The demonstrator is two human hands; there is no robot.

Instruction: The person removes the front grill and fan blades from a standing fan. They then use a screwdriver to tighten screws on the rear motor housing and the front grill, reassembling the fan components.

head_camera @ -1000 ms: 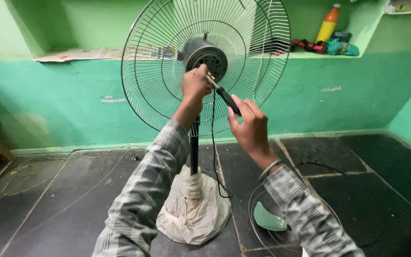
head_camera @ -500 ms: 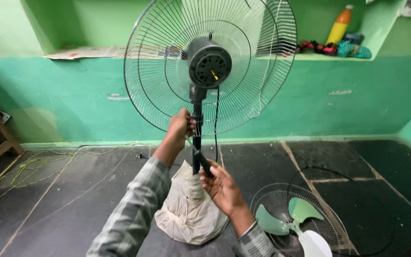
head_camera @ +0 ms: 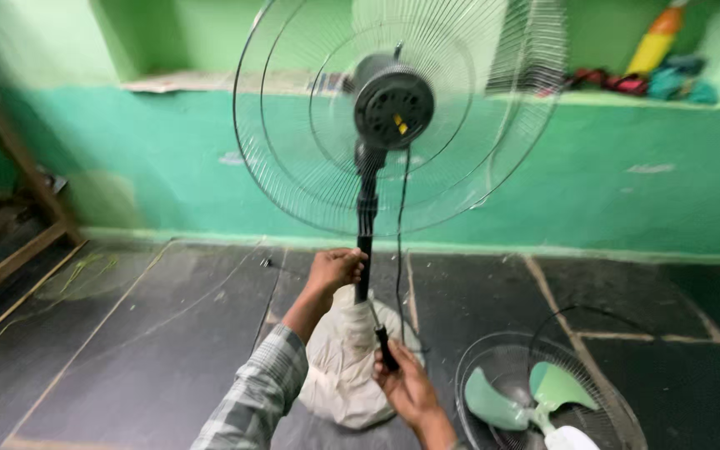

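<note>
A pedestal fan stands before me with its rear wire guard point(head_camera: 293, 142) and black motor housing point(head_camera: 393, 104) mounted, no blades on it. My left hand point(head_camera: 337, 269) is wrapped around the black pole point(head_camera: 366, 225) low down. My right hand point(head_camera: 406, 385) is lower, closed on the black handle of a screwdriver point(head_camera: 383, 342) whose shaft points up toward the pole. The fan's base is covered in a pale plastic bag point(head_camera: 342, 358). A black cord point(head_camera: 400, 242) hangs down from the motor.
The front guard point(head_camera: 493, 367) with the green fan blades point(head_camera: 527, 400) lies on the dark tiled floor at the right. A green wall with a shelf point(head_camera: 593, 96) of bottles and small items is behind. Wooden furniture point(head_camera: 10, 208) stands at the left.
Both hands came down from the motor housing to the lower pole. The right hand carried the screwdriver down with it. The view has moved closer and tilted.
</note>
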